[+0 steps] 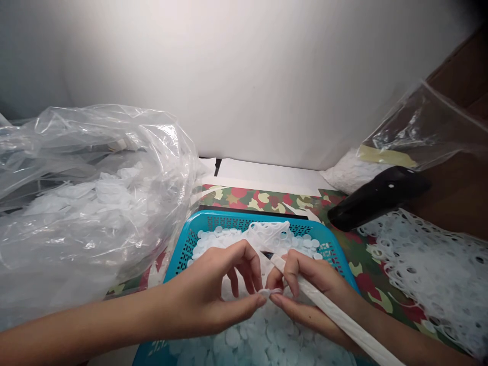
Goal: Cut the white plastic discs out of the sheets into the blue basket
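My left hand (213,297) and my right hand (305,295) meet over a blue plastic basket (183,249) filled with several small white round discs (251,340). Both hands pinch a small white piece (269,293) between their fingertips. My right hand also grips a long tool wrapped in white tape (335,315), with its dark tip (267,254) pointing up and left. A punched-out white sheet (270,234) lies crumpled at the basket's far end.
A big clear plastic bag (87,203) of white material fills the left side. At right lie a heap of perforated white sheet (430,274), a black tool (377,198) and another clear bag (419,137). The table has a camouflage cover (263,198). A white wall stands behind.
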{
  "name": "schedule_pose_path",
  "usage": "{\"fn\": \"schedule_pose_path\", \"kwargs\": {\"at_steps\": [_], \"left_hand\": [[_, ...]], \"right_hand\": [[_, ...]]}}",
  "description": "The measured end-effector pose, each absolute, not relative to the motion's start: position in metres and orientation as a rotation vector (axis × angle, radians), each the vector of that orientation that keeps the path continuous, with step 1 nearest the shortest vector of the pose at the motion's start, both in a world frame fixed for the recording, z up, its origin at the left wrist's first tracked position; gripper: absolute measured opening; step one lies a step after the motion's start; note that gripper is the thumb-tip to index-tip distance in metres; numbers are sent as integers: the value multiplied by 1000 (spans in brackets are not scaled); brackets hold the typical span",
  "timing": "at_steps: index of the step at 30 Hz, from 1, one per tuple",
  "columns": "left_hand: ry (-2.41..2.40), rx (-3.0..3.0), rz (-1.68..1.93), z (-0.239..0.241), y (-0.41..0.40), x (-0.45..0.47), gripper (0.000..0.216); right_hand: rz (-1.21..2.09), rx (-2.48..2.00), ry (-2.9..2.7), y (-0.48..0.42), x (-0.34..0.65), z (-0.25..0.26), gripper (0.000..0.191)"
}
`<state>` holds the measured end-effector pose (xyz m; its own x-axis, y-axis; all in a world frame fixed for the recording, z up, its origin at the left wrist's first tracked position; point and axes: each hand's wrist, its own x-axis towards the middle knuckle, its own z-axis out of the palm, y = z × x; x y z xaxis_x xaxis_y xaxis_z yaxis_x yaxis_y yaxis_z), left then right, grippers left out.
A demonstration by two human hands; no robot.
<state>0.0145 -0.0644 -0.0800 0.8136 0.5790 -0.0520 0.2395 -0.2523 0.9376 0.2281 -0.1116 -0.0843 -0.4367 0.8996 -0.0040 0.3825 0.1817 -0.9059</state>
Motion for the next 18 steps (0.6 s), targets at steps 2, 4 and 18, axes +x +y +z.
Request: {"fn": "schedule_pose_path", "kwargs": {"at_steps": [2,4,18], "left_hand": [[646,1855,376,-81,-63,15,15],[661,1814,373,-80,-61,15,16],[527,1371,282,-72,-55,13,24]], "right_hand": [[1223,-1190,-1924,-112,228,-85,25],[1217,-1185,-1934,-113,228,-85,25],[1067,-1242,-2010,-116,225,-80,25]]}}
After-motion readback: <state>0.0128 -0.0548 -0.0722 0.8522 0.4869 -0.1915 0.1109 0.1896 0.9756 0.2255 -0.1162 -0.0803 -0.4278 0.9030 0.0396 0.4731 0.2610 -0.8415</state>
